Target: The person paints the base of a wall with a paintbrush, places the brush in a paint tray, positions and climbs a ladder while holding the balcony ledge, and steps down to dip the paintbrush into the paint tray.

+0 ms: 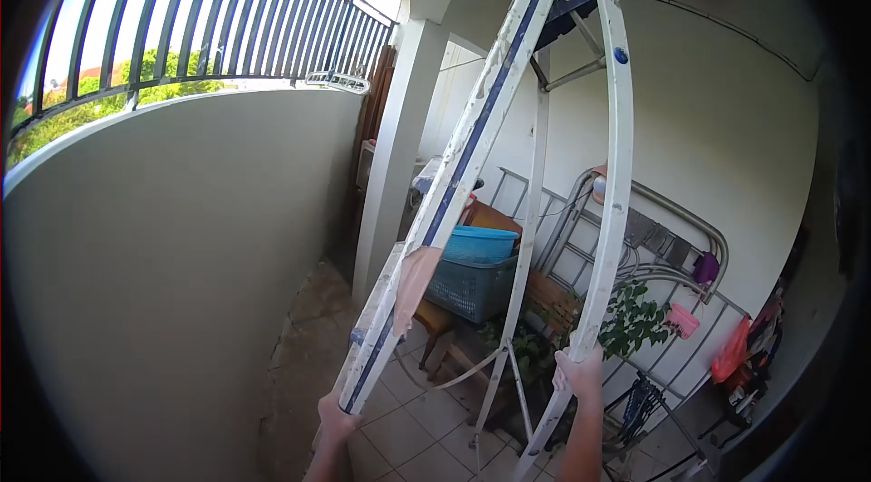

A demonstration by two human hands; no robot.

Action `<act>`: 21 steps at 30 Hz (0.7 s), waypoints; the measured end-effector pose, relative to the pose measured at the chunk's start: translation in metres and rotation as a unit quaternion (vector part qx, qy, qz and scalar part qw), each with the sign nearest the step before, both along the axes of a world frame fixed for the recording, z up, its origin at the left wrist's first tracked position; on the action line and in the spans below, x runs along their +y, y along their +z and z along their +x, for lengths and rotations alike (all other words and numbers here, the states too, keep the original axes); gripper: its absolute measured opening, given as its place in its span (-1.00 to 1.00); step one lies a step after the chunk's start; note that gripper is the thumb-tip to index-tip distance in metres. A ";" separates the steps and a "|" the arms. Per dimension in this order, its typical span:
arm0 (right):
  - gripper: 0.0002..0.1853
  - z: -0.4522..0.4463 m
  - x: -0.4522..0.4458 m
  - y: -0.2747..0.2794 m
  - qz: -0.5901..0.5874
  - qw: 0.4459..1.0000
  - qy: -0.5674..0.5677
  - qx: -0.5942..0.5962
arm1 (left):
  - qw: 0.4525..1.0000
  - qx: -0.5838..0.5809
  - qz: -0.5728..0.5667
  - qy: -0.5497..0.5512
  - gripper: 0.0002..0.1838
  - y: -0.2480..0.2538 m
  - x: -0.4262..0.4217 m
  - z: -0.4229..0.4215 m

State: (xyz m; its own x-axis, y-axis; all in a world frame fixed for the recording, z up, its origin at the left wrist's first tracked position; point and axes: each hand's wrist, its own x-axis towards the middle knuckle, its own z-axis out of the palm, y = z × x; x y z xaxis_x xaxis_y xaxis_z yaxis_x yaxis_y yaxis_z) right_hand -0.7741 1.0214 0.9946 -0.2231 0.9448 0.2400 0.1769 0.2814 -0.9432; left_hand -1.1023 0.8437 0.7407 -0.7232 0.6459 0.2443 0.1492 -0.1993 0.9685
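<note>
no readable text, labels, brands, numbers or signs on the ladder (pixel 472 128), walls (pixel 181 255) or baskets (pixel 474 287)

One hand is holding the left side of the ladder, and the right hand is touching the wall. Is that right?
Not quite: the right hand is wrapped around the right rail, as the head view shows. The left hand is indeed holding the left side of the ladder.

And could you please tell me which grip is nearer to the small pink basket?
The right: the right grip holds the ladder below and left of the pink basket; the left grip is lower and much farther left.
</note>
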 end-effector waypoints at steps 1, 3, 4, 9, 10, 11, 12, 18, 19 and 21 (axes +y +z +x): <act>-0.67 0.011 0.006 -0.003 -0.010 1.000 0.007 -0.002 | 1.000 -0.009 -0.013 0.007 -0.52 -0.002 -0.003 0.005; -0.66 0.033 -0.001 0.008 0.006 1.000 -0.003 -0.018 | 0.999 0.020 -0.014 0.027 -0.52 -0.004 -0.006 0.013; -0.65 0.048 -0.005 0.013 0.012 1.000 -0.009 -0.022 | 0.999 0.037 -0.017 0.036 -0.51 -0.004 -0.009 0.018; -0.63 0.132 -0.013 0.018 0.005 0.993 -0.107 -0.044 | 0.996 0.087 -0.013 0.011 -0.56 -0.008 -0.025 0.027; -0.63 0.137 -0.017 0.013 0.006 0.994 -0.102 -0.042 | 0.995 0.097 -0.016 0.013 -0.57 -0.006 -0.028 0.032; -0.63 0.144 -0.019 0.006 0.004 0.995 -0.094 -0.038 | 0.994 0.108 -0.022 0.016 -0.58 -0.008 -0.031 0.039; -0.61 0.154 -0.022 0.001 -0.001 0.995 -0.098 -0.035 | 0.993 0.117 -0.028 0.018 -0.59 -0.011 -0.034 0.046; -0.58 0.181 -0.047 -0.005 -0.025 0.996 -0.084 -0.034 | 0.995 0.092 -0.024 0.015 -0.66 -0.027 -0.041 0.068; -0.59 0.191 -0.041 -0.017 -0.034 0.997 -0.066 -0.033 | 0.997 0.070 0.022 0.029 -0.65 -0.020 -0.040 0.072; -0.71 0.193 -0.044 -0.019 -0.047 0.997 -0.060 -0.030 | 0.999 0.016 -0.028 -0.021 -0.53 -0.022 -0.047 0.072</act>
